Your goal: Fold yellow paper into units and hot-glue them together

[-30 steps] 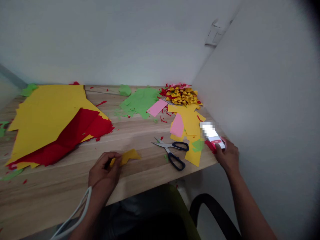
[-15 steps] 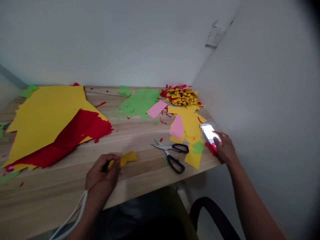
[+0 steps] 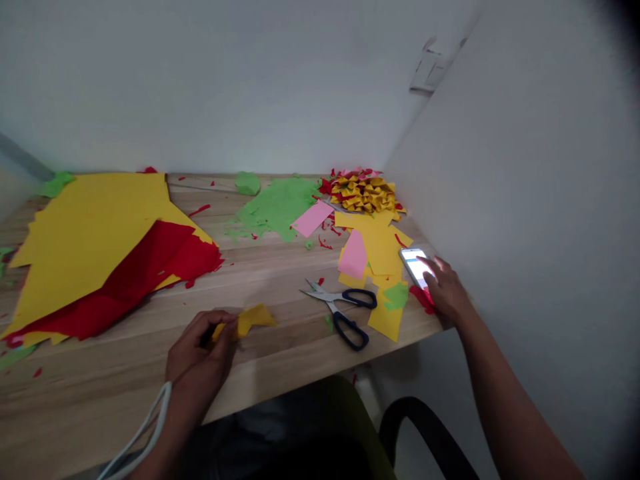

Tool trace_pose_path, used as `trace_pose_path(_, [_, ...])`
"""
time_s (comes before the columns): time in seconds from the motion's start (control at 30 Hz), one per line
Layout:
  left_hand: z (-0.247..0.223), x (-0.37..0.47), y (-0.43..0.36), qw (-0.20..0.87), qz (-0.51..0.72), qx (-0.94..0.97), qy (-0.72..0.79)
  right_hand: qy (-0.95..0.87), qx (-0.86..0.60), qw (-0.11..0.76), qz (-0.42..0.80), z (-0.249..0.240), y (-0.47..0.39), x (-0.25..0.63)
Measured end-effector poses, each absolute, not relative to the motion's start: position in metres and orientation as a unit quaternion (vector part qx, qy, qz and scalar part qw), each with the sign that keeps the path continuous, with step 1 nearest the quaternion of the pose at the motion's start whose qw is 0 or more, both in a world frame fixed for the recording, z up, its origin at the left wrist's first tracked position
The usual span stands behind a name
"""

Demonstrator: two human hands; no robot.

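Note:
My left hand [image 3: 200,350] is closed, pinching a small folded piece of yellow paper [image 3: 255,319] between thumb and fingers above the tabletop. Over a lit smartphone [image 3: 416,268] at the table's right edge is my right hand [image 3: 445,283], its fingers apart and a fingertip at the screen. The phone lies flat, and the hand covers its lower end. A red paper scrap [image 3: 423,299] lies beside it, partly under the hand. Between my hands rest scissors [image 3: 340,303] with dark blue handles, blades spread and pointing left.
Large yellow sheets [image 3: 95,227] and red paper [image 3: 145,280] cover the left side. Green paper [image 3: 280,203], pink pieces [image 3: 354,257] and yellow cut pieces [image 3: 380,243] lie around the middle and right. A heap of folded yellow papers [image 3: 367,193] sits at the back right, near the walls.
The phone's screen has changed from bright white to a page with a blue band. My right fingers have reached farther up over it. My left hand keeps its pinch on the yellow paper.

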State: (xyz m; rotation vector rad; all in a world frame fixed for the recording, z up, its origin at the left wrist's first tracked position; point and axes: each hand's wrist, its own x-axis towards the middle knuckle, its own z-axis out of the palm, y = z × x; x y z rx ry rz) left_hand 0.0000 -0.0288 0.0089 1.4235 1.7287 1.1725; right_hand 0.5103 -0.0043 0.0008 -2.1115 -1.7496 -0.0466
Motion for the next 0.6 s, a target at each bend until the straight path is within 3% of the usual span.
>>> trace_pose_path(0.3, [0.005,-0.002,-0.028,0.306,0.447,0.539,0.645,-0.522,-0.781,0.338,-0.053,-0.006,-0.026,0.515])
trace_pose_path(0.6, [0.014,0.002,-0.027,0.294,0.441,0.532,0.660,-0.531,-0.777,0.336,-0.047,-0.012,-0.036,0.515])
